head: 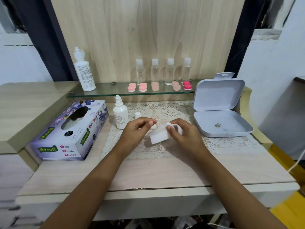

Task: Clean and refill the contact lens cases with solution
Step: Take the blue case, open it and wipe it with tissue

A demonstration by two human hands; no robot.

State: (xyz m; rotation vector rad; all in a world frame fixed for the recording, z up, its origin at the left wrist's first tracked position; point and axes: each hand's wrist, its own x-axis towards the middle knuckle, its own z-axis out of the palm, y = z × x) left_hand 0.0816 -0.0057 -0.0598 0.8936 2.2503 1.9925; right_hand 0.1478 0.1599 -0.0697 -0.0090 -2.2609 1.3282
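Observation:
My left hand point(137, 129) is curled over the lace mat and pinches a small white lens case point(154, 126) at its fingertips; most of the case is hidden. My right hand point(182, 133) grips a folded white tissue point(158, 136) right beside that case. A small white solution bottle point(120, 114) stands uncapped just left of my left hand, and its white cap point(138, 115) sits on the mat behind it. Several pink lens cases point(142, 87) lie in a row on the glass shelf point(105, 94).
A purple tissue box point(71, 131) lies at the left. A tall white bottle point(84, 71) and several clear bottles point(155, 71) stand on the shelf. An open white hinged box point(231, 131) with small round items point(217, 125) inside sits at the right.

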